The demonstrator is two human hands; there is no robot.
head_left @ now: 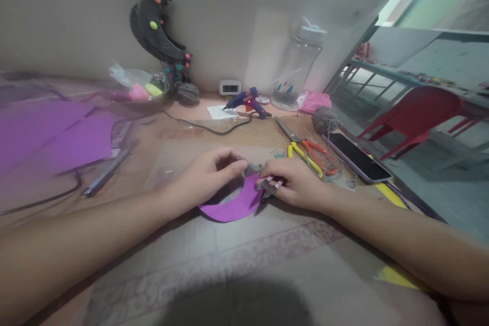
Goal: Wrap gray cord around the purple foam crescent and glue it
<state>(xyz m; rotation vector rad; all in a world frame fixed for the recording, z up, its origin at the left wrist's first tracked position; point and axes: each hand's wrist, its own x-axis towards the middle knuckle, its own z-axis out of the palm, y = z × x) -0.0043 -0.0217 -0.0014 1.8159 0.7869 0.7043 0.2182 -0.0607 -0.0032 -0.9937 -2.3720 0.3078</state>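
Note:
A purple crescent-shaped foam piece (237,206) lies on the tiled floor in front of me. My left hand (208,175) is curled, its fingertips pinching the piece's upper tip beside a small grey bit. My right hand (294,181) is closed on the same tip from the right and also grips a small dark tool I cannot make out. The two hands almost touch above the piece.
Scissors (294,137), yellow-handled pliers (305,159), a phone (357,157) and a twine ball (325,119) lie right of my hands. A blue glue gun (248,102) with its cord sits farther back by a clear jar (296,69). Purple sheets (57,137) lie left; a red chair (416,114) stands right.

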